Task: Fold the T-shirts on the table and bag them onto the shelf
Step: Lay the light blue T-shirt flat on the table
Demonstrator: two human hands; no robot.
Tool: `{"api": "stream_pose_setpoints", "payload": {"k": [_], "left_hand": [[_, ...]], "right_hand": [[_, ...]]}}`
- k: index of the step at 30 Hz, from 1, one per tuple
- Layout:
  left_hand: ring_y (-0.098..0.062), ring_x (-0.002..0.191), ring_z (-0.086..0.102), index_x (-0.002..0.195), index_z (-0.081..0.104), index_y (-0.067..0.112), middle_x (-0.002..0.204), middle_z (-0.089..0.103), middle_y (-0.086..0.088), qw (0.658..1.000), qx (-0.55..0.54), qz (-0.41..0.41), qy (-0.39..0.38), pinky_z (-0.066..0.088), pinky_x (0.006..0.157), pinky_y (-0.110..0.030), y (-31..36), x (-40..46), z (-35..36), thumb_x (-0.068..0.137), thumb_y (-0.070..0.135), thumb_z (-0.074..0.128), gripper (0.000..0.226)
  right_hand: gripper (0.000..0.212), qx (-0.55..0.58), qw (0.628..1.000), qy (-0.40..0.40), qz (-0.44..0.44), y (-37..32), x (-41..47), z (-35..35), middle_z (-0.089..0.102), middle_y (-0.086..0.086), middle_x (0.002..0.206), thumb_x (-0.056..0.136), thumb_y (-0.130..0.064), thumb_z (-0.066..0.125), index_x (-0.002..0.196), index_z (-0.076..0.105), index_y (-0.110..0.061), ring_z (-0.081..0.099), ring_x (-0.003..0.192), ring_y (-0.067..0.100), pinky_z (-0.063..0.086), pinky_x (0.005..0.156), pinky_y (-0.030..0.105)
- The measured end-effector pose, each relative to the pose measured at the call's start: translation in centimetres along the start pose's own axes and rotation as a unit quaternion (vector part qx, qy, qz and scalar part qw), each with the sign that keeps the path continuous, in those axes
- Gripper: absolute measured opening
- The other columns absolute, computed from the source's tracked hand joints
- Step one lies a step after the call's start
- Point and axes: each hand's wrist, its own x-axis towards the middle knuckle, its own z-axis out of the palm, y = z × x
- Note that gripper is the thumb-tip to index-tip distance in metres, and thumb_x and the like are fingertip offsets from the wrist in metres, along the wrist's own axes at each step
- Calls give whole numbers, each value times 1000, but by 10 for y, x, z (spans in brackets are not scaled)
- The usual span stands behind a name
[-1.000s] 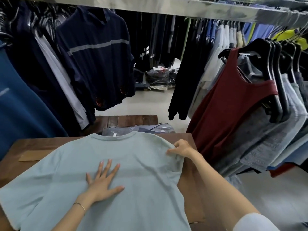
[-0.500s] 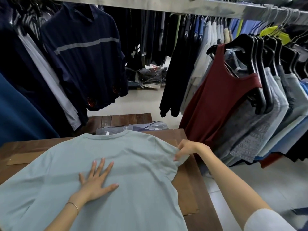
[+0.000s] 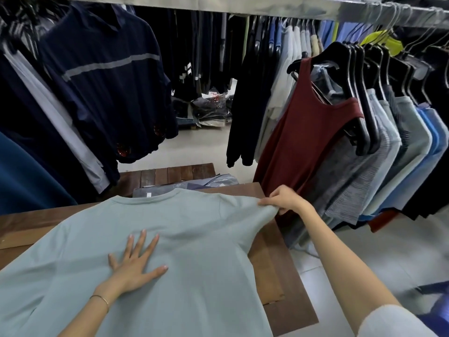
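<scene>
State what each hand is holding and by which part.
The right hand pinches the pale green T-shirt by its right sleeve edge. The left hand holds nothing; it presses flat on the shirt's middle.

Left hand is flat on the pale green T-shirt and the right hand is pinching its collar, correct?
Not quite. In the head view the right hand pinches the sleeve end at the shirt's right side, not the collar. The left hand does lie flat, fingers spread, on the pale green T-shirt.

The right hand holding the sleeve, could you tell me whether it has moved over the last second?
Yes. The right hand, pinching the T-shirt sleeve, has moved outward past the table edge, toward the maroon tank top.
</scene>
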Motion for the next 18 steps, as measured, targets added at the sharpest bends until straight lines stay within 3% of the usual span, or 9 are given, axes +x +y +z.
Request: {"api": "stream_pose_setpoints", "payload": {"k": [2,4,6,10,12,15,18], "left_hand": [[-18,139,-34,139,-26,49,136,-46,19,1000,2,0,-4,-1,106,-68,0,1,1,67,89,25,97],[-19,139,-34,139,-26,48,135,-46,18,1000,1,-1,-1,-1,106,-68,0,3,3,74,84,30,93],[-20,140,-32,138,-28,48,137,-45,15,1000,14,-6,-2,2,106,-69,-1,5,5,74,84,30,94],[-22,141,-30,137,-27,48,144,-40,15,1000,13,-6,4,3,106,-68,-4,9,7,75,84,32,93],[-23,141,-30,137,-28,48,145,-39,14,1000,15,-3,5,2,106,-69,-5,9,8,75,84,32,93],[-24,142,-29,139,-26,48,150,-36,11,1000,19,-3,7,3,106,-69,-6,10,8,76,84,32,93],[-24,142,-29,141,-25,47,152,-34,8,1000,23,-1,12,3,106,-69,-5,10,7,76,84,31,92]], "right_hand": [[37,-88,987,130,39,18,-1,0,65,3,77,80,-44,73,68,60,-13,65,79,23,54,67,35],[32,-49,979,191,46,26,-10,13,67,4,82,86,-42,66,76,62,-12,65,81,24,53,70,36],[38,-10,988,136,73,28,-23,31,72,8,75,88,-43,62,81,66,-6,69,70,23,59,69,39],[51,-4,981,-60,183,32,-61,82,73,8,71,80,-56,64,84,69,-6,70,62,21,58,63,31],[45,25,983,-66,171,32,-73,108,70,6,71,74,-55,71,74,64,-11,66,61,19,54,57,26],[35,153,980,10,129,28,-78,138,61,6,73,73,-39,78,66,57,-11,58,64,16,47,53,25],[23,372,916,18,148,15,-80,155,65,9,89,81,-25,72,85,64,-4,61,80,20,48,68,29]]}}
